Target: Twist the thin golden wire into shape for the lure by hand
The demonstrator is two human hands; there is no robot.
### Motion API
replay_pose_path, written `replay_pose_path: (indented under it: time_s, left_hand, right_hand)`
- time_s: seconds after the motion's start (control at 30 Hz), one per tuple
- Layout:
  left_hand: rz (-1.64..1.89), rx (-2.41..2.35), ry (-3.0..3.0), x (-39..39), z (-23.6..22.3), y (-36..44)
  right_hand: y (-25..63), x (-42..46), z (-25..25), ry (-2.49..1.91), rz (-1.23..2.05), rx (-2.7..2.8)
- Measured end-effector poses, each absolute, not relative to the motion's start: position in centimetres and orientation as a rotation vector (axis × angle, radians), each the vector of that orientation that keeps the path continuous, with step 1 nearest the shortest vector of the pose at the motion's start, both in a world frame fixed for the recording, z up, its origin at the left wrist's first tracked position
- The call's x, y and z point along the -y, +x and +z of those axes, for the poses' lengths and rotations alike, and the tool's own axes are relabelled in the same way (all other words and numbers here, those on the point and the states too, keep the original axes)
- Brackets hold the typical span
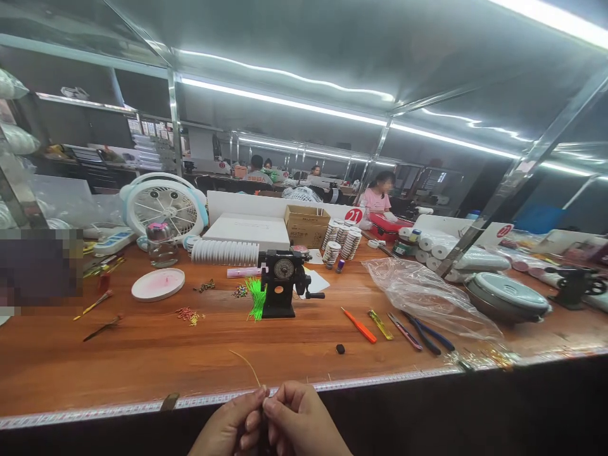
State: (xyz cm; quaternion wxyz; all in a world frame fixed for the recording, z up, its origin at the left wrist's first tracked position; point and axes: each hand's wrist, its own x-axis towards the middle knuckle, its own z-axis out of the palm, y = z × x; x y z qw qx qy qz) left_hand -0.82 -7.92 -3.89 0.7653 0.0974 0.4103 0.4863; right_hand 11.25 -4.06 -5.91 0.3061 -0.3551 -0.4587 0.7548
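Left fingers [257, 395] pinching a yellow strand [249, 364], right fingers [277, 410] curled alongside (can't tell their hold), crank machine [278, 297] beyond.

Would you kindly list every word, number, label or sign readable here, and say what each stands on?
"21": a red round sign on the white divider behind the workbench.
Too small or blurred to read surely: print on the cardboard box; markings on the measuring strip along the bench edge; the machine dial; orange lettering on a shirt; the right-hand red sign.
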Motion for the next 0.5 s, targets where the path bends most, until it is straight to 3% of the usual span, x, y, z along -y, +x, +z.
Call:
replay_pose_path:
  time_s: [0.5]
  left_hand:
    - [1.020,-0.891,0.259,7.99,-4.33,-1.04]
  right_hand:
    - [10.48,4.08,-5.25,-1.000,1.956,1.264]
